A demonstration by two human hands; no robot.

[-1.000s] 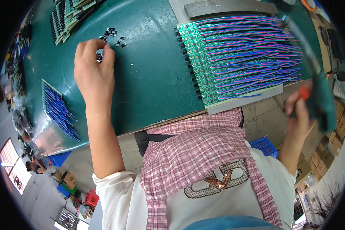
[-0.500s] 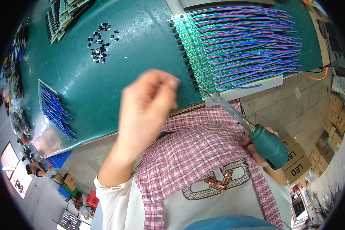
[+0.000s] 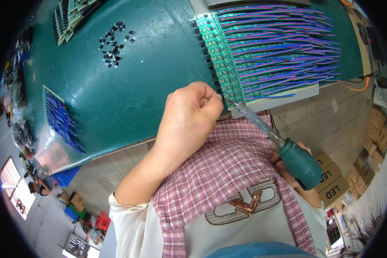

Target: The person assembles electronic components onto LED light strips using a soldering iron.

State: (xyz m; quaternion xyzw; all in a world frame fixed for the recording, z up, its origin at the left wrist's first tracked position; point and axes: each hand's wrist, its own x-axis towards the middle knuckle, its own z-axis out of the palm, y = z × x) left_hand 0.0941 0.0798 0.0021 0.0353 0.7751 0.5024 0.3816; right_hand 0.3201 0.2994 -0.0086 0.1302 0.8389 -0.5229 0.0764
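My right hand [image 3: 284,170] is closed round the green handle of a soldering iron [image 3: 297,165]. The iron's tip reaches up and left to the near corner of a green circuit board panel [image 3: 219,56]. Rows of blue and red wires [image 3: 284,53] run right from this panel, and small black parts line its left edge. At that same near corner my left hand [image 3: 193,114] is pinched, fingertips beside the board's edge. Whatever sits between those fingertips is hidden or too small to name.
Loose black pin components [image 3: 112,56] lie scattered on the green table mat [image 3: 137,99]. A smaller wired board [image 3: 60,122] lies at the left, with stacked boards [image 3: 71,21] at the far left. An orange cable [image 3: 357,88] hangs at the right edge; cardboard boxes [image 3: 331,189] stand below.
My left hand has moved right to the board's near corner, fingers pinched. My right hand and the soldering iron have stayed nearly still.
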